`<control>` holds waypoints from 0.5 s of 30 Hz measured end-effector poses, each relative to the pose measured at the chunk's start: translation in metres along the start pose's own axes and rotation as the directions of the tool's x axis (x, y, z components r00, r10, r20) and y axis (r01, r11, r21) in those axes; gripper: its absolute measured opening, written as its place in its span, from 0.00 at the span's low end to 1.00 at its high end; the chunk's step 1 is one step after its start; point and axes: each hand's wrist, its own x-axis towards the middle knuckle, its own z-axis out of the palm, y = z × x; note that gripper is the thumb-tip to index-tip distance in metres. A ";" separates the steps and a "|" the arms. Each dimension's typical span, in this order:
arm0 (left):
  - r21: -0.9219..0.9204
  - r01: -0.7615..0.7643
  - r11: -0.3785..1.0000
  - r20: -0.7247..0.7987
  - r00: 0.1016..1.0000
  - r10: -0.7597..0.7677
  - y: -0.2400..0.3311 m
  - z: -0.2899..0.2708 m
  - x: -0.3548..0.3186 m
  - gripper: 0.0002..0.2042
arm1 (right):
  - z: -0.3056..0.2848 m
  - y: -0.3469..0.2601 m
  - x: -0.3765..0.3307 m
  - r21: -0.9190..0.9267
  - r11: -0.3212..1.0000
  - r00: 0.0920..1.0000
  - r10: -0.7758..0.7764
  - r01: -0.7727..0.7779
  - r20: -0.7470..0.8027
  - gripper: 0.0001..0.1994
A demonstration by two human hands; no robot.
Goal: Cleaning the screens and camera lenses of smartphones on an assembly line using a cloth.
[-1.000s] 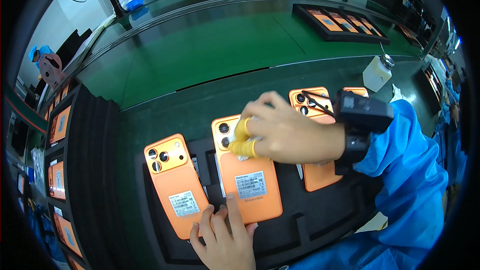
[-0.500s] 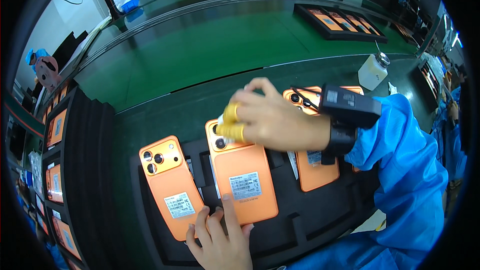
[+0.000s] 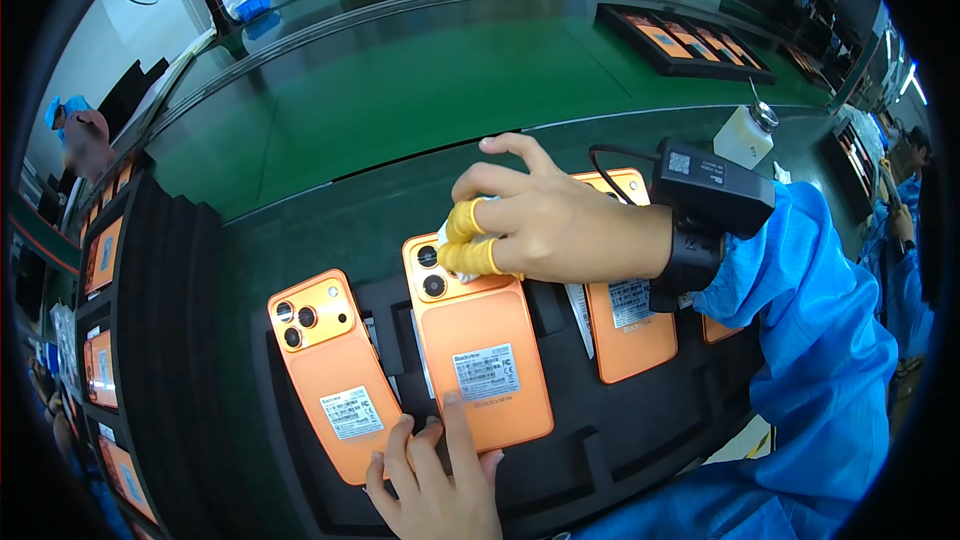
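A large orange phone (image 3: pixel 500 325) lies face down in a black foam tray (image 3: pixel 640 420), with a white label on its back. Over its camera area, my right hand (image 3: pixel 565 225) wears yellow finger covers and pinches a small white wipe (image 3: pixel 443 235), mostly hidden by the fingers. My left hand (image 3: pixel 440 490) rests at the phone's lower end, index fingertip on the back near the label and thumb by the bottom edge. Its other fingers reach toward a second orange phone (image 3: pixel 335 360) on the left. A third orange phone (image 3: pixel 632 345) lies partly under my right wrist.
A pale bottle (image 3: pixel 742 138) with a metal top stands at the back right. Farther off, a black tray of phones (image 3: pixel 685 48) sits on the green bench (image 3: pixel 420 80). Stacked black trays (image 3: pixel 185 360) rise on the left. Other people are at both sides.
My right wrist has turned slightly, and its fingers have moved a little over the camera area with the wipe. The left hand keeps its place on the phone. The view has shifted slightly.
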 end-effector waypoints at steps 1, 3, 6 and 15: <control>-0.008 0.001 1.000 0.003 1.000 -0.001 0.000 -0.001 0.000 0.31 | 0.000 0.001 0.001 0.000 1.000 1.000 0.000 0.000 0.001 0.11; -0.017 0.002 1.000 0.007 1.000 -0.002 0.000 -0.001 0.001 0.31 | 0.000 0.002 0.005 -0.034 0.993 0.993 0.109 -0.111 -0.047 0.11; -0.012 0.001 1.000 0.015 1.000 -0.001 0.000 -0.002 0.001 0.30 | 0.005 -0.002 0.009 0.008 0.989 0.984 0.149 -0.149 -0.102 0.11; 0.002 -0.020 1.000 0.010 1.000 0.020 -0.009 0.001 0.003 0.30 | 0.004 -0.014 -0.007 -0.030 0.997 0.997 0.075 -0.076 -0.012 0.11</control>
